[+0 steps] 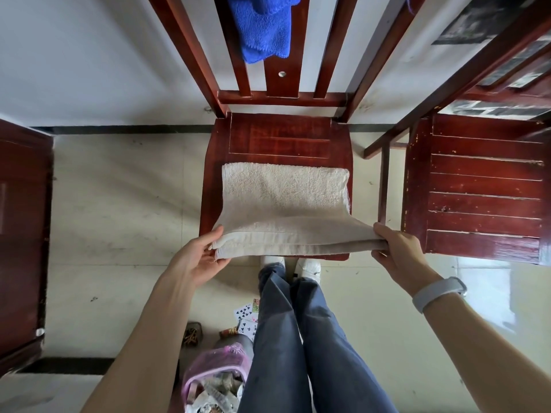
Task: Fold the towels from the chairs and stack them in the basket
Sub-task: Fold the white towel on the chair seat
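A cream towel point(286, 201) lies partly folded on the seat of the middle red-brown wooden chair point(280, 135). Its near end is doubled over and lifted off the front of the seat. My left hand point(202, 254) pinches the near left corner of the towel. At the near right corner my right hand point(396, 248) pinches the layers together; a pale band is on that wrist. A blue towel point(262, 28) hangs over the backrest of the same chair. No basket is in view.
A second wooden chair point(483, 189) stands close on the right, and dark wooden furniture point(21, 234) on the left. Behind my legs on the floor are playing cards point(246, 315) and a pink plastic bag of rubbish point(214, 377).
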Tool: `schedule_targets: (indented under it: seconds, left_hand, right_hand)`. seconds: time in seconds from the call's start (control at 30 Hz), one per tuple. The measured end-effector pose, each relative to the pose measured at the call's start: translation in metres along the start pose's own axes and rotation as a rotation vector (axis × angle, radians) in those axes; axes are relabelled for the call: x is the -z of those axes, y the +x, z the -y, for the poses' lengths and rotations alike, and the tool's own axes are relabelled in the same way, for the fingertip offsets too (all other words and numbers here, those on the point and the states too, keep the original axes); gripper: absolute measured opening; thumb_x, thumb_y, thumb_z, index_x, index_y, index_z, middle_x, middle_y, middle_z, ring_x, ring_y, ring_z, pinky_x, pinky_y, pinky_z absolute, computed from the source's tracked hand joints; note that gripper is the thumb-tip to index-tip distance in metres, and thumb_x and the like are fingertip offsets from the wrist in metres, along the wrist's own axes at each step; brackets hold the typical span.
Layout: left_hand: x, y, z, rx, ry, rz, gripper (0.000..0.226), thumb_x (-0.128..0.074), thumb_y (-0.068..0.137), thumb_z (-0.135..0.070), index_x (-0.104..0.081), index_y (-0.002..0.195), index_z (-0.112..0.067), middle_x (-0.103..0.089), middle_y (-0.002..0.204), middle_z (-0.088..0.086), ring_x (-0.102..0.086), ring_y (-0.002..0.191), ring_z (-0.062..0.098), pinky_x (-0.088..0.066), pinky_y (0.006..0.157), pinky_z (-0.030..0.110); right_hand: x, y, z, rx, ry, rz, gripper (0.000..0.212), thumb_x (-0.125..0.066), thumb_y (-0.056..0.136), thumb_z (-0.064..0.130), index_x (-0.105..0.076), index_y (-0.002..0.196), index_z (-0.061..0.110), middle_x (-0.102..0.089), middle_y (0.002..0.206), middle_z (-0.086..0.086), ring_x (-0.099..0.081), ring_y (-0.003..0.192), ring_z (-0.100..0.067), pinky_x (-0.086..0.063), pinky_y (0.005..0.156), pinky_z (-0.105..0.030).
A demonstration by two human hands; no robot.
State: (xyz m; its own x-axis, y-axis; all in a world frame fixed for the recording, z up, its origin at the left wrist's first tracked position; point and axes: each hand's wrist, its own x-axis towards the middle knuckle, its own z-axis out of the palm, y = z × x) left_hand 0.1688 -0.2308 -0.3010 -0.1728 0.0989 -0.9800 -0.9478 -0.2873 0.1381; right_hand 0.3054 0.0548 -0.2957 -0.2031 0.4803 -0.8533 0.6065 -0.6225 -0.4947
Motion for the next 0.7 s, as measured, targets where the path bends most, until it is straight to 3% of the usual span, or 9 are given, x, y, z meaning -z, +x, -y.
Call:
schedule_targets:
  seconds: [0.13,0.2,0.3,0.43,0.57,0.7]
  left_hand:
    - [0.005,0.005,-0.002,-0.044,0.009,-0.051,0.018,-0.064,0.078,-0.001,-0.061,0.096,0.0,-0.064,0.105,0.012,-0.063,0.097,0.021,-0.054,0.083,0.032]
    - [0.008,0.005,0.0,-0.118,0.164,-0.085,0.019,-0.059,0.08,0.006,-0.063,0.099,0.002,-0.065,0.105,0.014,-0.064,0.093,0.023,-0.054,0.081,0.03]
    - [0.011,0.003,0.003,-0.284,0.463,-0.2,0.029,-0.057,0.079,0.008,-0.063,0.108,0.002,-0.065,0.11,0.019,-0.062,0.102,0.03,-0.047,0.095,0.039]
    - [0.008,-0.009,0.009,-0.423,0.674,-0.224,0.018,-0.056,0.084,0.004,-0.063,0.099,0.0,-0.066,0.092,0.015,-0.063,0.087,0.03,-0.055,0.073,0.033]
    - [0.009,-0.02,0.011,-0.663,0.802,-0.338,0.021,-0.061,0.083,-0.007,-0.055,0.102,-0.015,-0.061,0.095,0.003,-0.059,0.089,0.02,-0.051,0.08,0.038]
    - [0.001,-0.039,0.007,-0.629,0.621,-0.207,0.018,-0.057,0.087,-0.003,-0.058,0.093,-0.019,-0.058,0.085,0.001,-0.056,0.078,0.015,-0.048,0.064,0.025]
  right_hand:
    - [0.003,0.005,-0.003,0.005,0.04,-0.01,0.021,-0.056,0.087,0.007,-0.051,0.067,0.007,-0.041,0.067,-0.004,-0.042,0.061,-0.014,-0.042,0.053,-0.02]
    - [0.004,0.006,-0.005,0.017,0.039,0.006,0.019,-0.055,0.088,0.004,-0.053,0.069,0.005,-0.045,0.071,-0.005,-0.046,0.066,-0.014,-0.045,0.057,-0.021]
    - [0.002,0.006,-0.007,0.049,-0.033,0.045,0.016,-0.052,0.088,0.001,-0.055,0.072,0.003,-0.047,0.076,-0.007,-0.047,0.072,-0.016,-0.045,0.064,-0.024]
    - [0.002,0.006,-0.007,0.087,-0.145,0.047,0.01,-0.051,0.088,0.002,-0.056,0.08,0.002,-0.044,0.076,-0.007,-0.045,0.069,-0.016,-0.044,0.063,-0.024]
    - [0.006,0.004,-0.001,0.147,-0.225,0.033,0.015,-0.05,0.087,0.0,-0.053,0.1,0.006,-0.048,0.08,-0.006,-0.047,0.066,-0.017,-0.044,0.058,-0.025]
    - [0.007,-0.008,0.011,0.266,-0.284,0.088,0.025,-0.043,0.086,-0.005,-0.059,0.08,0.013,-0.049,0.076,-0.006,-0.045,0.064,-0.017,-0.043,0.057,-0.024]
